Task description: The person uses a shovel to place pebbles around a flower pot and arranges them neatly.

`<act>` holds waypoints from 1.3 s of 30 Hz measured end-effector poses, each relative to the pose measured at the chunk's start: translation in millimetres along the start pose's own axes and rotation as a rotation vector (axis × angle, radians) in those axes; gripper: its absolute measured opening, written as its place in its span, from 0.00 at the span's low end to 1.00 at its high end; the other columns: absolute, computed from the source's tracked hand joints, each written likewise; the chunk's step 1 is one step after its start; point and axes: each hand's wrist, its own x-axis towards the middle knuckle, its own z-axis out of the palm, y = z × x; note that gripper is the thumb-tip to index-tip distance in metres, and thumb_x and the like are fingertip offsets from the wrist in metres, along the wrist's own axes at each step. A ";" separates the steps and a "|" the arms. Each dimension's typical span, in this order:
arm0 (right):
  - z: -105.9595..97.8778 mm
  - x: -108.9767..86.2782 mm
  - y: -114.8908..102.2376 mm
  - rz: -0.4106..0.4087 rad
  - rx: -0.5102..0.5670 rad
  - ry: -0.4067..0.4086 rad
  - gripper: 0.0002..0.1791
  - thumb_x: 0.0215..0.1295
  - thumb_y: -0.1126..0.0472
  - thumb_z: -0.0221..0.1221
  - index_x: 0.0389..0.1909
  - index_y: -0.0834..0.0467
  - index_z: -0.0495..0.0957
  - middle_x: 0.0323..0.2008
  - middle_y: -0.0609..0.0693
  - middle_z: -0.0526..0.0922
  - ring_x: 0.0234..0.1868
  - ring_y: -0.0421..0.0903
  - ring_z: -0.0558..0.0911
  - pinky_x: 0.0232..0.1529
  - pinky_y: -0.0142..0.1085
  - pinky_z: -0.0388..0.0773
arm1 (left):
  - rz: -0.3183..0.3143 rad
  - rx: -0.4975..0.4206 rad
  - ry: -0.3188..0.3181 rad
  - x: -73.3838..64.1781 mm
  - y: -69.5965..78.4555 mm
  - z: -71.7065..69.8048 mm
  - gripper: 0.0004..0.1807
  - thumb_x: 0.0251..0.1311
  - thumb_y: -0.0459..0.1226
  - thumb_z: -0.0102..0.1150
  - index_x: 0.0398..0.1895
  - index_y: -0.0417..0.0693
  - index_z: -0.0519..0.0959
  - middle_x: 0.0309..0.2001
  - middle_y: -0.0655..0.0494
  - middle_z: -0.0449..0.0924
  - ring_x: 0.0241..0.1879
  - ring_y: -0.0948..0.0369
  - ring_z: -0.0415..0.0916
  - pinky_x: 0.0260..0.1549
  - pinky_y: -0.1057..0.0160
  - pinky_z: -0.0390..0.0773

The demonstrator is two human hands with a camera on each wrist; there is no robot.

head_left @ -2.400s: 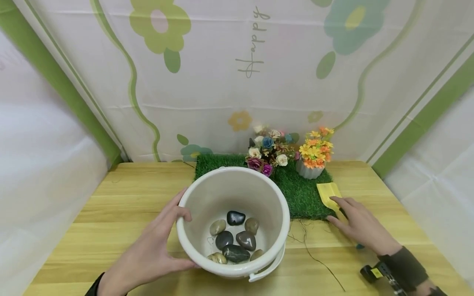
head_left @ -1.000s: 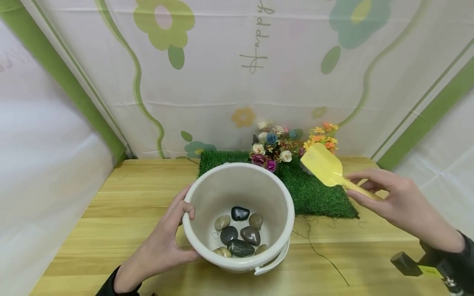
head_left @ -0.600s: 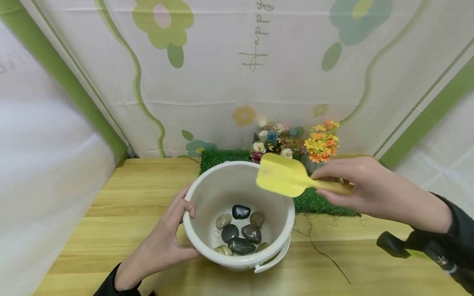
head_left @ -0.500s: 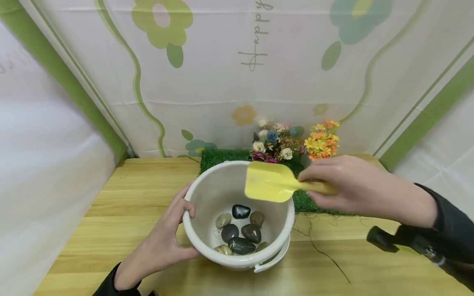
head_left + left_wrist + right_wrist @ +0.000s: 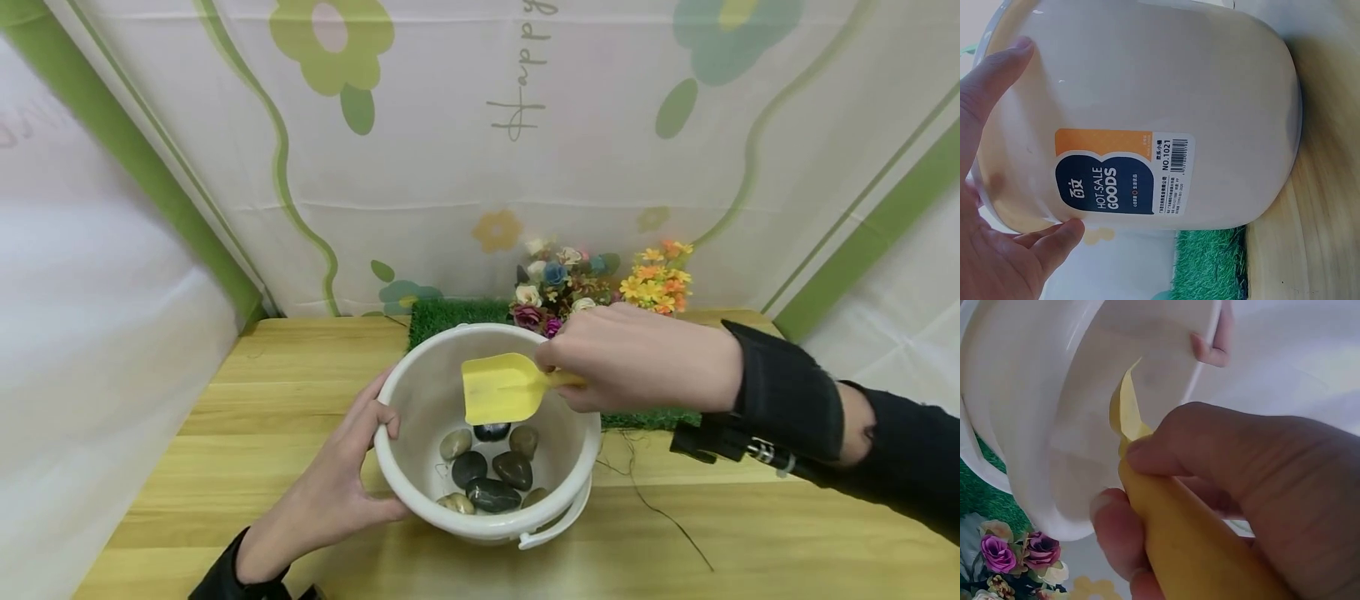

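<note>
Label [image 5: 1124, 174] on bucket [image 5: 1229, 81] reads "HOT-SALE GOODS", "NO.1021"; left hand [image 5: 337, 479] grips the rim [image 5: 487, 526], right hand [image 5: 626, 357] a yellow shovel [image 5: 501, 390]; backdrop [image 5: 427, 150] reads "Happy".

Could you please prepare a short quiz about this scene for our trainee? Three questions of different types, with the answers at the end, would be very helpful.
1. Multiple choice: which hand grips the yellow shovel? a) left; b) right; c) both.
2. True or false: the stones lie inside the bucket.
3. Fill the gap: the label on the bucket's wall reads "HOT-SALE ____".

Key:
1. b. The right hand grips it, while the left hand holds the bucket at its rim.
2. True. They lie on its bottom.
3. GOODS, readable in the left wrist view.
</note>
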 end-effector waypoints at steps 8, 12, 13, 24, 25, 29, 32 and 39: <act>1.0 19.7 -2.1 -0.035 -0.033 -0.072 0.09 0.50 0.62 0.58 0.19 0.49 0.68 0.14 0.41 0.57 0.14 0.38 0.55 0.14 0.32 0.53 | 0.010 -0.010 -0.002 0.8 1.0 0.2 0.35 0.31 0.47 0.75 0.37 0.51 0.60 0.71 0.46 0.44 0.66 0.49 0.49 0.44 0.52 0.74; 2.9 33.8 -3.8 -0.026 -0.071 -0.172 0.08 0.51 0.59 0.61 0.22 0.50 0.70 0.14 0.42 0.61 0.14 0.38 0.60 0.14 0.31 0.59 | 0.013 -0.007 0.002 0.6 1.1 -0.2 0.35 0.32 0.47 0.75 0.37 0.50 0.60 0.70 0.46 0.45 0.66 0.48 0.50 0.43 0.54 0.74; 3.5 37.6 -4.6 -0.019 -0.081 -0.198 0.08 0.51 0.59 0.61 0.22 0.50 0.69 0.15 0.42 0.62 0.15 0.39 0.60 0.14 0.31 0.60 | 0.012 -0.005 0.002 0.4 1.1 -0.2 0.35 0.32 0.48 0.75 0.37 0.51 0.60 0.70 0.46 0.45 0.66 0.49 0.50 0.43 0.54 0.74; 19.4 68.4 -12.1 0.016 -0.121 -0.348 0.11 0.51 0.61 0.61 0.21 0.50 0.66 0.16 0.43 0.61 0.17 0.41 0.62 0.20 0.32 0.64 | 0.005 -0.013 -0.001 -0.7 0.7 0.3 0.34 0.33 0.49 0.74 0.37 0.50 0.60 0.71 0.47 0.44 0.65 0.49 0.50 0.42 0.55 0.75; 21.6 68.9 -12.0 0.026 -0.119 -0.361 0.11 0.50 0.61 0.61 0.21 0.50 0.66 0.16 0.43 0.62 0.17 0.40 0.62 0.19 0.32 0.64 | 0.004 -0.016 -0.002 -0.6 0.7 1.0 0.34 0.33 0.49 0.75 0.37 0.50 0.60 0.71 0.47 0.44 0.65 0.49 0.50 0.42 0.54 0.75; 30.2 68.7 -9.6 0.041 -0.112 -0.395 0.11 0.50 0.61 0.61 0.21 0.50 0.66 0.17 0.43 0.63 0.17 0.40 0.64 0.19 0.33 0.65 | -0.003 -0.020 -0.004 -1.1 -0.1 2.2 0.35 0.31 0.48 0.75 0.37 0.50 0.60 0.71 0.47 0.44 0.66 0.50 0.50 0.42 0.54 0.75; 36.0 68.5 -6.9 0.040 -0.111 -0.410 0.11 0.49 0.60 0.61 0.20 0.51 0.67 0.17 0.43 0.63 0.17 0.41 0.64 0.18 0.33 0.65 | -0.002 -0.015 -0.004 -2.2 -0.6 1.8 0.35 0.29 0.45 0.76 0.37 0.50 0.60 0.71 0.47 0.44 0.65 0.50 0.50 0.42 0.55 0.74; 38.8 69.3 -3.3 0.046 -0.114 -0.419 0.10 0.48 0.62 0.61 0.21 0.51 0.67 0.17 0.44 0.63 0.17 0.41 0.64 0.18 0.32 0.65 | 0.001 -0.008 -0.001 3.4 15.8 -3.5 0.34 0.28 0.39 0.75 0.36 0.48 0.60 0.70 0.45 0.45 0.64 0.48 0.53 0.41 0.56 0.75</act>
